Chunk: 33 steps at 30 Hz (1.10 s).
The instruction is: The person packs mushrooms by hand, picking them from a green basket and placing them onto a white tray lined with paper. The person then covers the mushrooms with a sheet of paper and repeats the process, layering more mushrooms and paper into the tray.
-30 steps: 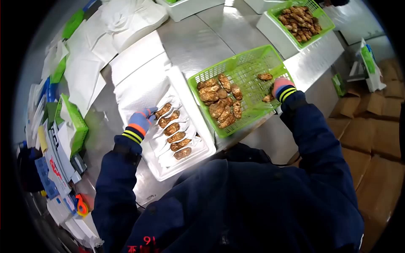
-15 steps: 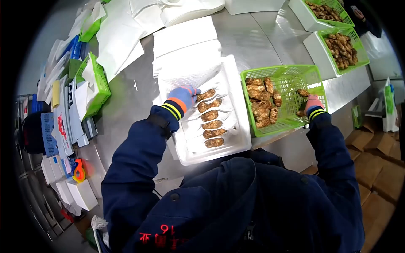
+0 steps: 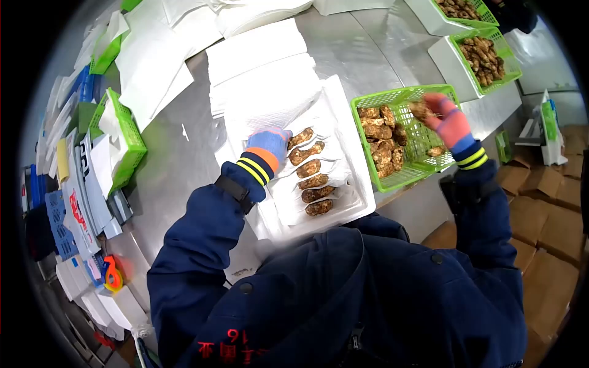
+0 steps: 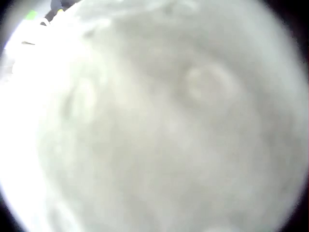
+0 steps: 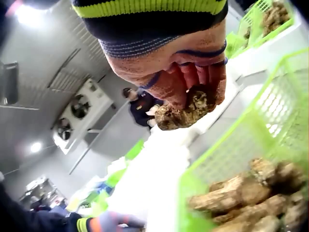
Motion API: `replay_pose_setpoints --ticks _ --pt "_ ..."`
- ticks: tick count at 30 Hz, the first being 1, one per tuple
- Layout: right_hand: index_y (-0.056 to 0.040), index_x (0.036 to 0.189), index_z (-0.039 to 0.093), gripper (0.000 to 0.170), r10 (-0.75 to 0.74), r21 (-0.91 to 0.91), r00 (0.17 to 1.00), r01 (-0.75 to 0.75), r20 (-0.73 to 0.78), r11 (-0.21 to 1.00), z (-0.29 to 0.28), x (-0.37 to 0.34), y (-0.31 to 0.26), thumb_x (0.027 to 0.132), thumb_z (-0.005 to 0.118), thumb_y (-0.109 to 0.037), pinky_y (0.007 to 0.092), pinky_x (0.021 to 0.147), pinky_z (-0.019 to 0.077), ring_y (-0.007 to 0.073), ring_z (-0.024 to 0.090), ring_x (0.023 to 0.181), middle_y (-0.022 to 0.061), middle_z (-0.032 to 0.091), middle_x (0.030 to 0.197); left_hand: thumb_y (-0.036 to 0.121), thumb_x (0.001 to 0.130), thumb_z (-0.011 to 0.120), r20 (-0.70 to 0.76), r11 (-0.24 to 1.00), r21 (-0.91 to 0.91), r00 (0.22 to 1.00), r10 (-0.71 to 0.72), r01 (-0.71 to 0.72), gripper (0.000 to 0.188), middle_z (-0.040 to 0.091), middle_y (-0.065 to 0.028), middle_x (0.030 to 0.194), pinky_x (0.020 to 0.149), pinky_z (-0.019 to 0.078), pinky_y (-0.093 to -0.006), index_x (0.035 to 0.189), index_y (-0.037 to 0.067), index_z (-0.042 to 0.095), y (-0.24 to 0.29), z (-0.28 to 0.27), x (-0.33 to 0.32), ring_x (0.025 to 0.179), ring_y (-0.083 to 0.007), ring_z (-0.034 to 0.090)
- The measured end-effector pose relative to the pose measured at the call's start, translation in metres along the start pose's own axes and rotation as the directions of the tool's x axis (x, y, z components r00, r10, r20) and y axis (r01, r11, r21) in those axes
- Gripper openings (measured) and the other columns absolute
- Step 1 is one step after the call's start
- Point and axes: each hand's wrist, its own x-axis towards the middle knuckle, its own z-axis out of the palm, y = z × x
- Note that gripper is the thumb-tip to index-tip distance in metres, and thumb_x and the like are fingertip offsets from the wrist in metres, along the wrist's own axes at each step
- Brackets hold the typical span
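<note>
My gloved right hand [image 3: 450, 122] is raised over the green basket [image 3: 423, 178], fingers curled round a brown knobbly root [image 3: 421, 110]; the right wrist view shows that root [image 5: 181, 116] pinched between thumb and fingers of the hand [image 5: 178, 67]. Several roots [image 3: 383, 144] fill the basket's left part and one [image 3: 436, 151] lies at its right. My left hand [image 3: 270, 146] rests at the left side of the white foam tray [image 3: 362, 184], fingertips beside the topmost root [image 3: 300, 138] of a column on white paper. The left wrist view is a pale blur.
A stack of white sheets [image 3: 261, 55] adjoins the tray's far end. Green baskets of roots [image 3: 485, 58] stand on white boxes at the back right. Papers, a green basket [image 3: 132, 150] and an orange tape dispenser [image 3: 113, 274] are at left, cardboard boxes [image 3: 546, 245] at lower right.
My right hand has lifted from the basket's right end with a root and moved up and left. My left hand stays by the topmost root in the tray. The head view has shifted.
</note>
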Motion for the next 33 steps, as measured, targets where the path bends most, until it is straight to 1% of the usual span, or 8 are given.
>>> replay_pose_setpoints --ticks 4,7,15,22,25,26,29,33 --pt "-0.0005 0.11 0.054 0.032 -0.219 0.011 0.956 0.222 0.193 0.975 0.113 0.035 -0.09 0.079 0.055 0.006 0.0282 0.082 0.0467 0.0171 0.059 0.094 0.0119 0.062 0.102 0.015 0.08 0.052 -0.063 0.997 -0.052 0.997 0.051 -0.054 0.019 0.062 -0.0108 0.08 0.065 0.0494 -0.042 0.095 0.016 0.064 -0.002 0.0 -0.004 0.075 -0.0307 0.062" --pt "-0.0058 0.101 0.056 0.029 -0.389 -0.214 0.882 0.447 0.264 0.869 0.189 0.066 -0.091 0.074 0.053 0.005 0.036 0.077 0.0478 0.0339 0.059 0.087 0.0164 0.06 0.094 0.015 0.078 0.053 0.003 0.997 -0.033 0.998 0.064 -0.064 0.017 0.062 -0.0132 0.074 0.065 0.049 -0.0429 0.092 0.012 0.062 -0.002 -0.004 -0.007 0.072 -0.032 0.063" --pt "-0.0104 0.099 0.055 0.027 -0.128 -0.338 0.905 0.279 0.405 0.899 0.237 0.093 -0.064 0.075 0.05 0.002 0.0379 0.077 0.047 0.033 0.059 0.089 0.0147 0.063 0.088 0.014 0.082 0.049 -0.031 0.988 -0.115 0.995 0.099 -0.102 0.02 0.064 -0.0126 0.08 0.066 0.0483 -0.0418 0.099 0.011 0.058 -0.002 0.003 -0.008 0.077 -0.0302 0.063" --pt "-0.0143 0.11 0.062 0.039 -0.175 -0.53 0.825 0.492 0.538 0.69 0.241 0.098 -0.06 0.073 0.053 -0.006 0.0363 0.09 0.0424 0.0271 0.056 0.104 0.0107 0.061 0.108 0.018 0.084 0.049 -0.136 0.982 -0.111 0.981 0.137 -0.152 0.015 0.063 -0.0098 0.08 0.067 0.0478 -0.0415 0.09 0.011 0.061 -0.006 -0.008 -0.028 0.076 -0.0286 0.062" --pt "-0.0118 0.107 0.062 0.036 -0.262 -0.504 0.862 0.473 0.434 0.722 0.226 0.091 -0.059 0.074 0.052 -0.003 0.0385 0.085 0.0446 0.0317 0.056 0.095 0.0117 0.061 0.099 0.016 0.079 0.054 -0.234 0.985 -0.082 0.964 0.128 -0.151 0.011 0.062 -0.0074 0.075 0.064 0.0469 -0.0416 0.085 0.012 0.063 -0.012 -0.022 -0.042 0.073 -0.0284 0.061" --pt "-0.0103 0.107 0.062 0.037 -0.508 -0.392 0.811 0.585 0.291 0.71 0.219 0.089 -0.053 0.073 0.051 -0.002 0.039 0.082 0.0453 0.0319 0.056 0.093 0.0125 0.062 0.096 0.013 0.078 0.055 -0.27 0.973 -0.184 0.959 0.085 -0.138 0.011 0.063 -0.0069 0.078 0.066 0.0473 -0.0411 0.086 0.011 0.063 -0.015 -0.03 -0.047 0.075 -0.0286 0.061" --pt "-0.0092 0.093 0.066 0.023 -0.502 -0.332 0.865 0.476 0.008 0.814 0.16 0.076 -0.075 0.073 0.054 -0.007 0.0402 0.081 0.0453 0.0316 0.056 0.089 0.0134 0.063 0.09 0.001 0.073 0.062 -0.594 0.87 -0.425 0.802 -0.059 -0.251 0.027 0.063 -0.0128 0.096 0.078 0.0478 -0.0374 0.099 0.007 0.063 -0.033 -0.037 -0.062 0.09 -0.0317 0.059" --pt "-0.0034 0.111 0.059 0.041 -0.22 -0.475 0.97 0.147 -0.102 0.868 0.134 0.101 -0.047 0.077 0.064 -0.025 0.0363 0.09 0.0425 0.033 0.054 0.103 0.0196 0.06 0.106 0.019 0.07 0.073 -0.7 0.901 -0.43 0.607 -0.375 0.061 0.051 0.059 -0.0174 0.102 0.087 0.0443 -0.0392 0.114 0.001 0.055 -0.069 -0.017 -0.048 0.097 -0.0329 0.056"
